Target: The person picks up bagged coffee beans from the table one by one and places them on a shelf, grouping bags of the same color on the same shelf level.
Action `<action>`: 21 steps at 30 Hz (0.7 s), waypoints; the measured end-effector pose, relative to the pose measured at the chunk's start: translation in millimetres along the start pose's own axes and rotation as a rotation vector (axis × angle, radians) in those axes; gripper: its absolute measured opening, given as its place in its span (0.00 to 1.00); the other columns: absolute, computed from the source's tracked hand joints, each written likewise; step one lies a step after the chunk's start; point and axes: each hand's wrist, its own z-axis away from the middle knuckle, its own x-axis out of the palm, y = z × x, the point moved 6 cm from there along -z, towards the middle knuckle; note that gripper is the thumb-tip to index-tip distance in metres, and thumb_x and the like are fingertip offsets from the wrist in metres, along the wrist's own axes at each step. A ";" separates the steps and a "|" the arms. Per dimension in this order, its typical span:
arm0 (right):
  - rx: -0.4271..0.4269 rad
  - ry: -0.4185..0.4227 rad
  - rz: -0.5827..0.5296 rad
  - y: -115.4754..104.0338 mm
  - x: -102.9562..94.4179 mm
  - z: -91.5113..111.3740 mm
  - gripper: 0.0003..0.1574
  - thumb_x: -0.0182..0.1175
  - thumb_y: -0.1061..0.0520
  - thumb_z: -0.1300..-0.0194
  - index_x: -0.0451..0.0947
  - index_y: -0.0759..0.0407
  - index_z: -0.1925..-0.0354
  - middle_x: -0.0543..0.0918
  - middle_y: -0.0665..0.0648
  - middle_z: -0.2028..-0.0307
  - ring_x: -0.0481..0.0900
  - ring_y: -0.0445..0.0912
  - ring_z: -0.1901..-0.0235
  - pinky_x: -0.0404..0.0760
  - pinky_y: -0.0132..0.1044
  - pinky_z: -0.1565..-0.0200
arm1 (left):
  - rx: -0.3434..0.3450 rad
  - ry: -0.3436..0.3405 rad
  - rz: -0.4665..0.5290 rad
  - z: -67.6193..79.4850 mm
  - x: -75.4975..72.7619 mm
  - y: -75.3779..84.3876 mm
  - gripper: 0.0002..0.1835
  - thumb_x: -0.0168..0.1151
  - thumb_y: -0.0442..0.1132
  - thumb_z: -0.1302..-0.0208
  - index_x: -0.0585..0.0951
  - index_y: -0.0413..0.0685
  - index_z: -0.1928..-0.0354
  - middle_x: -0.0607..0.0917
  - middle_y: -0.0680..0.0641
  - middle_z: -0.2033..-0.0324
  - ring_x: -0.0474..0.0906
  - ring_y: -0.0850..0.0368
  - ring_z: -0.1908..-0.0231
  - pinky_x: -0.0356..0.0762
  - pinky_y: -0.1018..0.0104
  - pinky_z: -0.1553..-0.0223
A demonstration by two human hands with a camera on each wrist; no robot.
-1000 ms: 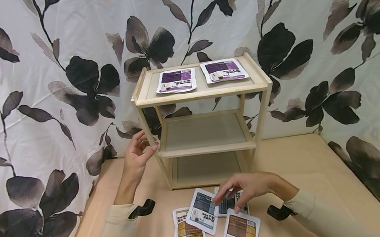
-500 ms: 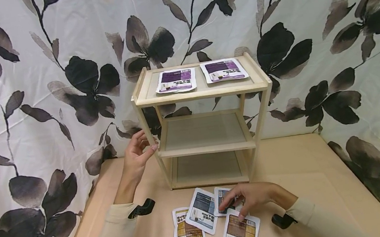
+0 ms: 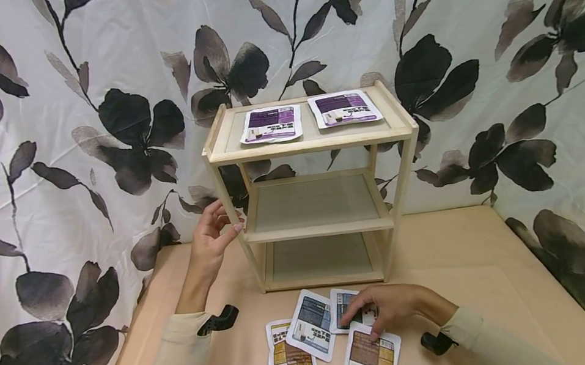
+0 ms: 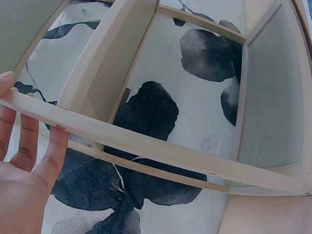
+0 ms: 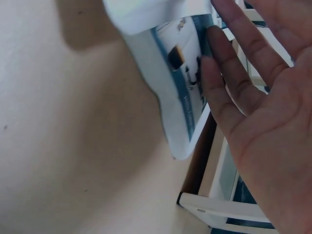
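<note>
My left hand [image 3: 208,243] holds the left front post [image 4: 146,146] of a three-tier wooden shelf rack [image 3: 318,230], thumb in front and fingers behind. Low over the table, my right hand [image 3: 397,305] has its index fingertip on a blue-and-white sachet [image 3: 341,304] and its thumb at the upper edge of a brown-and-white sachet [image 3: 370,357]. In the right wrist view, several fingers extend along the blue-and-white sachet [image 5: 183,73]; the thumb is not visible there. Another blue-and-white sachet [image 3: 311,327] overlaps a second brown one [image 3: 290,358] to the left.
Two purple-and-white sachets [image 3: 272,125] lie side by side on the rack's top tier. Below are a middle shelf [image 3: 314,203] and a bottom shelf [image 3: 319,260]. A floral cloth [image 3: 507,86] hangs behind the peach-coloured table [image 3: 456,247].
My right hand has come down and slightly toward me onto the blue and brown sachets, then shifted a little right. My left hand and the rack have stayed put.
</note>
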 end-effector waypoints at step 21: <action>-0.040 -0.011 0.440 -11.0 20.3 -3.3 0.28 0.80 0.50 0.55 0.85 0.46 0.52 0.76 0.45 0.58 0.70 0.33 0.55 0.72 0.27 0.48 | -0.005 0.012 0.004 0.8 0.2 -0.2 0.31 0.63 0.21 0.36 0.73 0.47 0.32 0.80 0.36 0.53 0.78 0.52 0.56 0.78 0.66 0.58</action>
